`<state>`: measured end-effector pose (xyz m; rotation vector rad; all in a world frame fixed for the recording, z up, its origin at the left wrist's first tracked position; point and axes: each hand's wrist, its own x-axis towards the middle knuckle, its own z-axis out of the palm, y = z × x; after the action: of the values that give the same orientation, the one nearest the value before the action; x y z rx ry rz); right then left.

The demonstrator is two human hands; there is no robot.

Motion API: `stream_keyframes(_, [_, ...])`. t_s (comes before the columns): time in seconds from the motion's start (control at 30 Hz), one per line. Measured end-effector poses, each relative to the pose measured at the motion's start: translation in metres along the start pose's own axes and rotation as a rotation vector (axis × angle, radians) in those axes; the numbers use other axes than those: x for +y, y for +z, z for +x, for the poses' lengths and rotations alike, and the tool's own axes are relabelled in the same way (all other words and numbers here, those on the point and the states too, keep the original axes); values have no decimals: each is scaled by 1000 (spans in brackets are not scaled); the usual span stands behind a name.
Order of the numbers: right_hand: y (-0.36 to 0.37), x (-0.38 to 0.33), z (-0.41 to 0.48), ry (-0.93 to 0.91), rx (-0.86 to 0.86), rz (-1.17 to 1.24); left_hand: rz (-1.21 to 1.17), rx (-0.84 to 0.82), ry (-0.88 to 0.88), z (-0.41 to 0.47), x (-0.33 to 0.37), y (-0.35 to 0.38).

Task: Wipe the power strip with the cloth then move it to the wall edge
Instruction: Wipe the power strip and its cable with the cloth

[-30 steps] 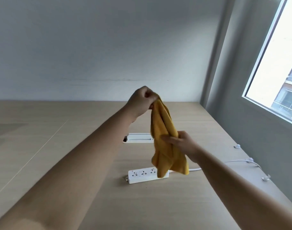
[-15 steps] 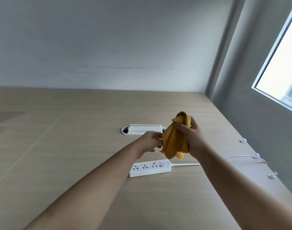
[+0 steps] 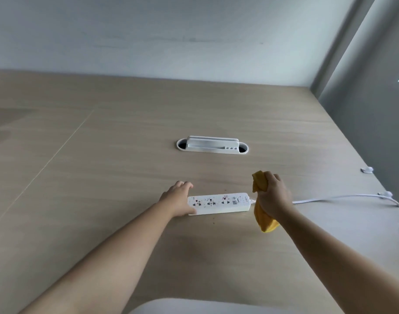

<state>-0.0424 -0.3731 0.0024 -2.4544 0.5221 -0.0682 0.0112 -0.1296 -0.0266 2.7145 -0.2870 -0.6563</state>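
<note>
On the tabletop, the left hand, grip spread, steadies the speckled power strip at its nine o'clock end, while the right hand squeezes the cloth at three o'clock, likely to wipe; the wall lies beyond at twelve o'clock.

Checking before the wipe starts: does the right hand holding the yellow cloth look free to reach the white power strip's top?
Probably yes: the right hand with the yellow cloth is beside the white power strip; its top is uncovered.
</note>
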Motion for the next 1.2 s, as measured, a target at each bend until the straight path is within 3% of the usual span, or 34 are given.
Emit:
stream_keyframes(0.17, [32, -21, -2, -279, -271, -174, 136, -13, 32, 15, -8, 21])
stream_keyframes(0.3, [52, -36, -2, -384, -366, -301, 16, 99, 20, 23, -19, 28])
stream_keyframes(0.5, [81, -60, 2, -599, -510, -508, -69, 117, 38, 25, -26, 29])
stream_keyframes(0.63, [74, -74, 5, -499, -633, -636, -74, 133, 46, 26, -28, 28])
stream_keyframes(0.73, [66, -78, 18, -383, -482, -546, -92, 111, 64, 26, -30, 28])
stream_keyframes(0.8, [68, -76, 23, -487, -337, -446, -101, 109, 69, 27, -31, 27])
stream_keyframes(0.93, [83, -68, 8, -693, -518, -484, -63, 82, 53, 26, -28, 24])
stream_keyframes(1.03, [80, -70, 4, -526, -600, -524, -64, 87, 42, 26, -28, 23])
stream_keyframes(1.1, [76, -75, 13, -418, -520, -529, -81, 89, 44, 26, -30, 24])
stream_keyframes(1.2, [78, -72, 20, -549, -335, -447, -100, 93, 50, 26, -30, 26])
